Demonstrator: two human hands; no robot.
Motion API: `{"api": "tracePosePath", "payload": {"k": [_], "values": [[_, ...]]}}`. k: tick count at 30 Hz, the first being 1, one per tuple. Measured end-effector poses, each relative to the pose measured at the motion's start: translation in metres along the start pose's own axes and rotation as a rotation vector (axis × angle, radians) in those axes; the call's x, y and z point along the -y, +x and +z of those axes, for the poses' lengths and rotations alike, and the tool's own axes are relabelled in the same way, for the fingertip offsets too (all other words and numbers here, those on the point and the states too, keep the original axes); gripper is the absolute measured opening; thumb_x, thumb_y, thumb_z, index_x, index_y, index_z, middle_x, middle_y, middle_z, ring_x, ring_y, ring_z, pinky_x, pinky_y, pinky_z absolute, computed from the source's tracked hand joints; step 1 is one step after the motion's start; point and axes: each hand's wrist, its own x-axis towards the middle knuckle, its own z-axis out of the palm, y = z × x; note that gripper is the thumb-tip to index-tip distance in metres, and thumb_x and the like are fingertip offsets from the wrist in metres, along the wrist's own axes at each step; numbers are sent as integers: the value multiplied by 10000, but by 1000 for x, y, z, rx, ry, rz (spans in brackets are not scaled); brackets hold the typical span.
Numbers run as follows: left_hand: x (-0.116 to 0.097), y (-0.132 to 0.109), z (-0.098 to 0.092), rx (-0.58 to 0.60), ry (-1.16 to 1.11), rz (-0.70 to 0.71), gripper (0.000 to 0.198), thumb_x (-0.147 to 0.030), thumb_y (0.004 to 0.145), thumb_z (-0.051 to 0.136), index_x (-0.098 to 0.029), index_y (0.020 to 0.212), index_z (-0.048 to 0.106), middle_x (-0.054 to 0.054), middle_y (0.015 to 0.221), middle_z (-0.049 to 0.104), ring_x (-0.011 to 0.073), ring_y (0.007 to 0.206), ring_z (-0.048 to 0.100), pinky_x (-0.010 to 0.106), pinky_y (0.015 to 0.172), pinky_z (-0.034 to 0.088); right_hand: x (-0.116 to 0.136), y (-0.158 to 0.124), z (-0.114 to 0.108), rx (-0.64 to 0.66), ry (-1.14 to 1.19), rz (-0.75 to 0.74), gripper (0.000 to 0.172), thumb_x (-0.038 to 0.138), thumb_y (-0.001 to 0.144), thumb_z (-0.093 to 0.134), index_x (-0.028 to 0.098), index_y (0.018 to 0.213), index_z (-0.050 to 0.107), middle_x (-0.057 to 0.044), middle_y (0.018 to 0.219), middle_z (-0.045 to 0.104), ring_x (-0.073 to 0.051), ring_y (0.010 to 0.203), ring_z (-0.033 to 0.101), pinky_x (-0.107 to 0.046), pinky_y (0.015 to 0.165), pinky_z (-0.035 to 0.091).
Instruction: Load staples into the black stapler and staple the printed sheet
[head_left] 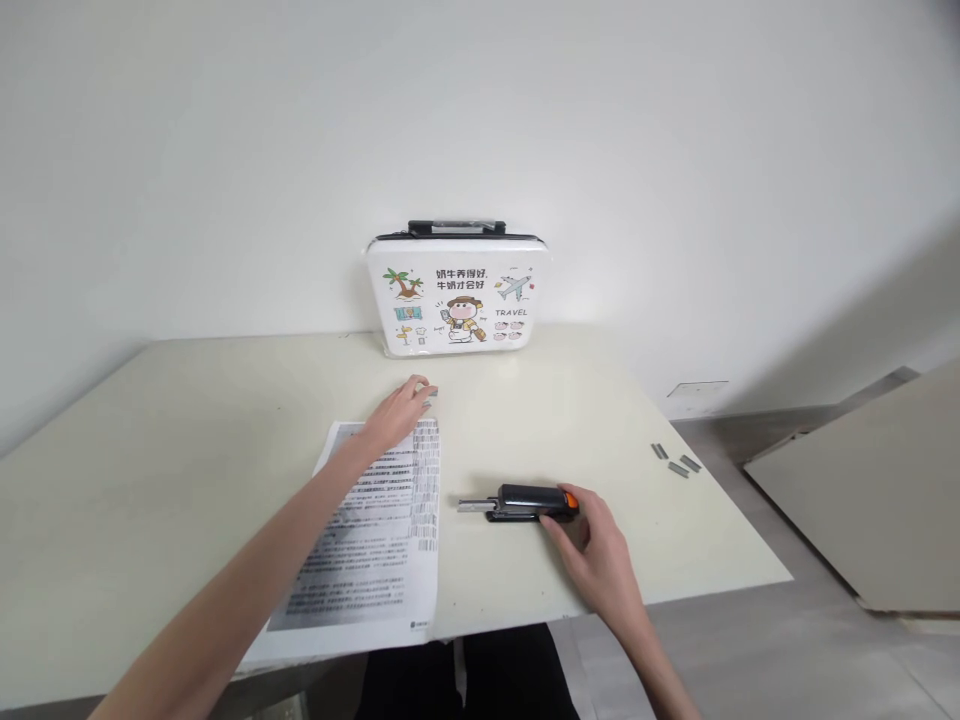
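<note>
A black stapler [529,497] with an orange rear end lies on the table. Its silver staple tray [475,506] sticks out to the left. My right hand [600,553] grips the stapler's rear end between thumb and fingers. Farther back, my left hand [403,410] has its fingers curled down at a grey strip of staples [431,393]; the fingertips are partly hidden. Beneath my left forearm is a stack of printed paper sheets [375,560], with many staples along its right edge.
Several loose staple strips [678,469] lie near the table's right edge. A white cartoon-printed case [459,300] with a black handle stands upright against the wall [225,150]. On the floor at right is a pale panel [870,490]. The table's front edge is close to my lap.
</note>
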Motion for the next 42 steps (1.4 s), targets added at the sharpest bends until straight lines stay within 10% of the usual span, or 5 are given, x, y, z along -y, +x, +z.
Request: {"api": "tracePosePath", "payload": {"k": [13,26,32,42], "values": [[-32,-13,-7,-165,-532,-230,449,-423,1053,455,-170,1386,616,132,1268,729,253,1129,685,437,1048,523,-3,0,0,-15,-10,-21,441,561,988,604,269,1318,607,-127,1263,682,-318,1116,663,-481,869,597],[-95,-23,-22,-128,-1610,-591,250,-298,971,706,-178,1179,778,107,1187,724,191,1054,690,399,1084,545,-1,-1,-2,-13,-10,-9,434,557,980,616,276,1311,615,-122,1254,689,-321,1091,664,-484,856,591],[-106,-52,-28,-188,-1618,-670,255,-268,929,766,-159,1159,779,113,1201,754,225,1185,696,420,1187,486,-1,-1,-3,-12,-21,6,436,558,975,618,279,1311,615,-106,1267,683,-304,1097,660,-466,866,580],[-151,-112,-31,6,-943,-436,212,-387,913,770,-273,1091,779,36,1156,800,246,1077,759,429,1027,594,1,-1,-6,-7,-21,-4,447,557,983,611,265,1322,617,-122,1270,684,-308,1096,657,-445,839,578]]}}
